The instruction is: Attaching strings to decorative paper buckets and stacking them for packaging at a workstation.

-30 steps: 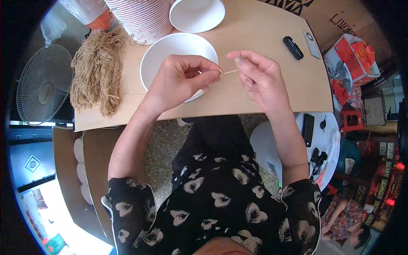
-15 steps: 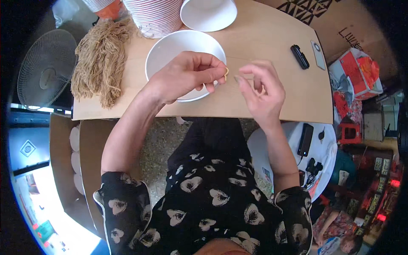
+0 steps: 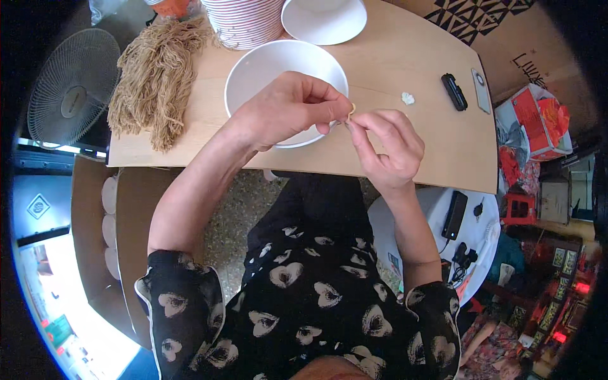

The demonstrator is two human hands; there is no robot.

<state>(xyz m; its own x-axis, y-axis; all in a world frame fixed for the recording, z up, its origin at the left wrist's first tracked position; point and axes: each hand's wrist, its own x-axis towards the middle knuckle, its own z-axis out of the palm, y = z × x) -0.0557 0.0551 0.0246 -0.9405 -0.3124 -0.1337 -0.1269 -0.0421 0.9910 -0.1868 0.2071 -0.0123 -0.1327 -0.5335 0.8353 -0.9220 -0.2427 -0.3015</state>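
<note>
My left hand (image 3: 294, 109) is over the near right part of a white bowl (image 3: 237, 85), thumb and fingers closed in a pinch on a small yellow loop (image 3: 353, 109). From the right, my right hand (image 3: 392, 142) meets it, its thumb and forefinger pinched together at the loop's lower end. The fingertips of both hands nearly touch. Whether the loop is a band or a cord is too small to tell. A small white crumpled clump (image 3: 407, 99) lies on the table beyond my right hand.
A tan yarn bundle (image 3: 158, 82) lies at the table's left. Stacked bowls (image 3: 246, 22) and another white bowl (image 3: 324, 20) stand at the back. A black object (image 3: 454, 92) and a phone-like slab (image 3: 481, 90) lie right. An open carton (image 3: 139, 196) is below left.
My right hand has moved left to the yellow loop and pinched its end. The white clump now shows on the table. The whole view has shifted slightly.
</note>
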